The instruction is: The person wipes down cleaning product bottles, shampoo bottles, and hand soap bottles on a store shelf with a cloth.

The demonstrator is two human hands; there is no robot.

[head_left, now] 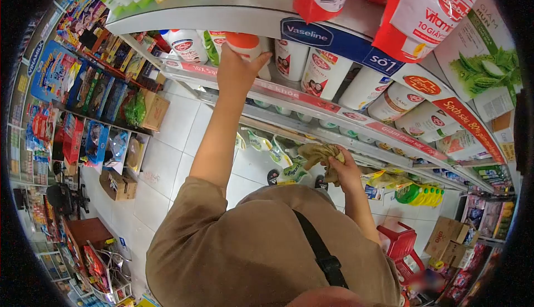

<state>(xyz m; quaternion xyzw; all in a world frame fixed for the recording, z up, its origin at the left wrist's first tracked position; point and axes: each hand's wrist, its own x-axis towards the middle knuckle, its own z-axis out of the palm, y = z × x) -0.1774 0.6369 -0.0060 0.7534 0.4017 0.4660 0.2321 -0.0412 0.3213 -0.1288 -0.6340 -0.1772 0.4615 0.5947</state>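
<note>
My left hand [240,69] reaches into the shelf, its fingers wrapped round a white bottle with an orange-red top [243,42]. Part of the bottle is hidden behind the hand. White Lifebuoy bottles [325,72] stand in a row to the right of it, and another white bottle [188,45] is to its left. Lower down, in front of my body, my right hand [346,169] is closed on a crumpled yellowish-brown cloth [320,154].
Above my left hand runs the upper shelf edge with a Vaseline label [307,33]; red Lifebuoy pouches [428,15] overhang it. Green-yellow bottles [418,194] and a red plastic stool [399,246] stand on the tiled floor at right. A stocked rack [92,90] is at left.
</note>
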